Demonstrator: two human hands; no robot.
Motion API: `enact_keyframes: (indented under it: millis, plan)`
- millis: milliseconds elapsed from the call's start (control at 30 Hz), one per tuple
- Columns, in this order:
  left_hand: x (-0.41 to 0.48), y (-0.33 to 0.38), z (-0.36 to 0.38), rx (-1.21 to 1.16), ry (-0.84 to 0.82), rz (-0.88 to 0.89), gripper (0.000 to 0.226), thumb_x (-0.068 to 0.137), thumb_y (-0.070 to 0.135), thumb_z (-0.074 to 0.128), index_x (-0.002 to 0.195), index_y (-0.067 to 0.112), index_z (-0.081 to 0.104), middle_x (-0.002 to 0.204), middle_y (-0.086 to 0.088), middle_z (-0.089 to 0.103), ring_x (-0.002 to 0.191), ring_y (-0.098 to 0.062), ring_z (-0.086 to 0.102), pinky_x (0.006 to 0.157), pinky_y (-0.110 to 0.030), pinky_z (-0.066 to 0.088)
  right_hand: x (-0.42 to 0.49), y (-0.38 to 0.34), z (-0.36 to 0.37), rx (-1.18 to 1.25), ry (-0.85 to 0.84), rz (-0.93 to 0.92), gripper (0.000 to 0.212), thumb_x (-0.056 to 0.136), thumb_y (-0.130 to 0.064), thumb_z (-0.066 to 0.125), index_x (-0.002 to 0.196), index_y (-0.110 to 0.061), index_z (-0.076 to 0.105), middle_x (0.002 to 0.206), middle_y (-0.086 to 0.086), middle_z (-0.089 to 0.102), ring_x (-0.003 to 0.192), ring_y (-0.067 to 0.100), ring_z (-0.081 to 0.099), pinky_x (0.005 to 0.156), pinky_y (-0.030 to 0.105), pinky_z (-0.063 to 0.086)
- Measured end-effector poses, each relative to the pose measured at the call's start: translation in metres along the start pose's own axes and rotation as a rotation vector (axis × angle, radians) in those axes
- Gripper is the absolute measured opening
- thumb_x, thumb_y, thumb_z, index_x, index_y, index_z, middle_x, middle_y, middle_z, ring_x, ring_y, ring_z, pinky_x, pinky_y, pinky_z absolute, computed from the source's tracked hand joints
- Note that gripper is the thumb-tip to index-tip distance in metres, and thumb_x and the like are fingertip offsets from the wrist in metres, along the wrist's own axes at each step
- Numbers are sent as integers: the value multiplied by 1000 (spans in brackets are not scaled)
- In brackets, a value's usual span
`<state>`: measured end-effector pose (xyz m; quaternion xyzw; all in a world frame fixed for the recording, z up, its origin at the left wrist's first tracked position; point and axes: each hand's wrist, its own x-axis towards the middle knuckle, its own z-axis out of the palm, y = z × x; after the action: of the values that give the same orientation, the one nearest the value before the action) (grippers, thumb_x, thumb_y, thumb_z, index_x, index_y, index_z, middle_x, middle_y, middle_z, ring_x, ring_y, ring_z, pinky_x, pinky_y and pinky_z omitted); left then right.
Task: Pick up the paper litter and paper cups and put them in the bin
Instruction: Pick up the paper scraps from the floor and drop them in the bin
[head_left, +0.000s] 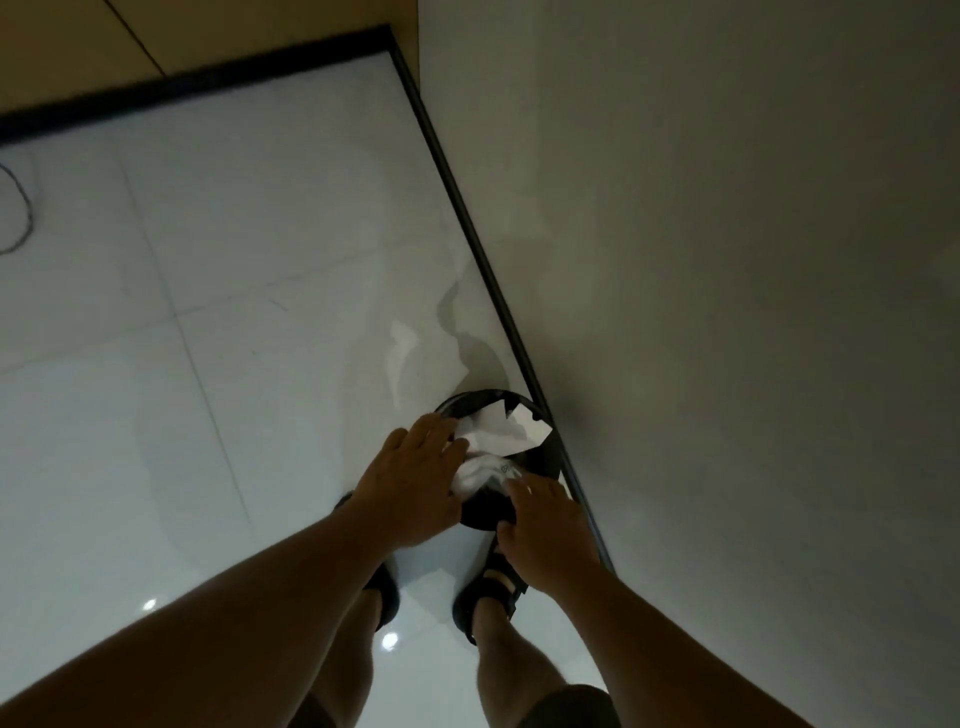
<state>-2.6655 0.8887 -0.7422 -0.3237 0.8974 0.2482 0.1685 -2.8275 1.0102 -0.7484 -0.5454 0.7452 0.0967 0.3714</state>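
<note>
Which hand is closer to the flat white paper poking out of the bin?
Left. The left hand reaches the edge of the flat paper; the right hand sits nearer the person, by the crumpled paper.

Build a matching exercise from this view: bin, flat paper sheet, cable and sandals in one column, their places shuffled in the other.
Things
1. black bin
2. flat paper sheet
3. cable
4. sandals

Places
A. at the far left edge of the floor
B. worn by the person
C. standing beside the dark skirting
D. in the bin's mouth

Pairs: 1-C, 2-D, 3-A, 4-B
</note>
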Motion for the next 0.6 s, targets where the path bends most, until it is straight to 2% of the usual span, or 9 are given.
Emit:
enact_keyframes:
  millis: [133,233,433,600]
  plan:
    - [-50,12,-64,-2,43,-74,72,87,53,45,148,18,28,158,-7,19,146,-28,12,115,-43,18,-42,-34,-67,-30,13,-9,59,97,-46,45,150,-24,29,155,2,30,142,22,26,112,36,30]
    - [-94,18,-111,-27,93,-188,72,89,54,45,149,21,25,159,-6,17,147,-27,9,116,-43,15,-70,-67,-117,-95,54,-94,61,98,-51,42,151,-24,28,156,2,29,144,22,24,114,36,28]
    - [-196,39,-180,-40,190,-535,71,89,56,43,149,23,23,158,-3,16,146,-25,10,116,-42,18,-127,-129,-184,-221,58,-352,63,97,-52,41,151,-23,27,157,3,27,144,23,23,115,40,28]
    - [-276,86,-194,-126,336,-802,70,90,57,41,149,23,23,158,-3,18,145,-24,13,115,-42,20,-170,-167,-211,-432,34,-564,65,98,-52,39,153,-21,23,160,6,20,146,26,15,115,45,23]
